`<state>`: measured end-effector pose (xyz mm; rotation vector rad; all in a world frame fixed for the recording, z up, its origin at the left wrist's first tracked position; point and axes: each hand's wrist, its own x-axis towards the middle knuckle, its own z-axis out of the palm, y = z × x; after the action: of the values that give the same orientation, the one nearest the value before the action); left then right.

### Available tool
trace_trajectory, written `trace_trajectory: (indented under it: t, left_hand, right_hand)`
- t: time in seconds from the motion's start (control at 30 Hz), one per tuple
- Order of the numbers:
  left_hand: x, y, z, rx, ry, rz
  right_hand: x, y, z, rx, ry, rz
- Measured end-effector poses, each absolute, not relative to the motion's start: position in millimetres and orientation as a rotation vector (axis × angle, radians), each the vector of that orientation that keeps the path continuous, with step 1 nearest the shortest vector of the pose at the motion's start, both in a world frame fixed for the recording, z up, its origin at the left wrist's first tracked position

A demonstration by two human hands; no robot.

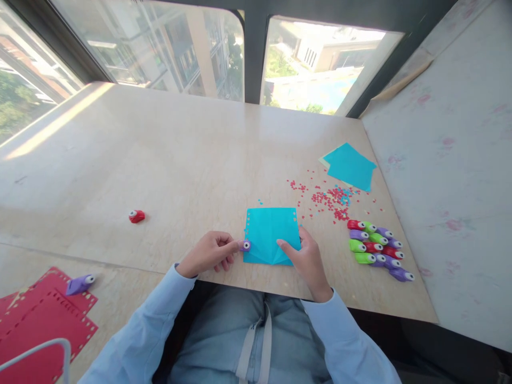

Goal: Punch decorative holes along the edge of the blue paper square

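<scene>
Left hand (210, 253) clenched around a purple punch (245, 245) set on the blue paper (270, 234) edge (already holed); right hand (306, 258) pressing paper flat on the counter (160, 176), steadying.

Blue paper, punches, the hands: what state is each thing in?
Blue paper: flat, creased, holes along side edges.
Purple punch: on the paper's left edge.
Left hand: pinching that punch.
Right hand: pressing the paper down.
Red punch: lying alone.
Punch pile: clustered, untouched.
Red paper: punched along edges.
Confetti: scattered.
</scene>
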<state>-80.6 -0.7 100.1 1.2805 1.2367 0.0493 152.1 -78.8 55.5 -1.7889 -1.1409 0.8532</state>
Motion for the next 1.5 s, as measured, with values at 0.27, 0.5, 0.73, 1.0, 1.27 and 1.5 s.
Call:
trace_trajectory:
  t: [0.27,0.5,0.73,1.0,1.27,1.5]
  left_hand:
    - [-76.0,5.2,99.9,1.356,1.222,-0.034]
    - [-78.8,5.2,98.7,1.365,1.183,-0.067]
    - [-76.1,6.6,96.9,1.339,1.132,-0.057]
    - [-70.7,9.6,90.7,1.303,1.166,-0.044]
    - [-68.7,19.7,93.5,1.257,1.209,-0.111]
    - [-68.6,17.3,91.4,1.265,1.223,-0.062]
  right_hand:
    - [151.3,-80.6,52.3,-1.8,-1.092,0.919]
    - [151.5,-81.7,53.0,-1.788,-1.116,0.918]
    - [151.4,-80.8,53.5,-1.781,-1.136,0.903]
    - [150.5,-78.0,53.3,-1.806,-1.17,0.82]
    - [153.4,-75.4,53.4,-1.772,-1.147,0.903]
    - [154.7,-73.5,54.4,-1.745,-1.136,0.929]
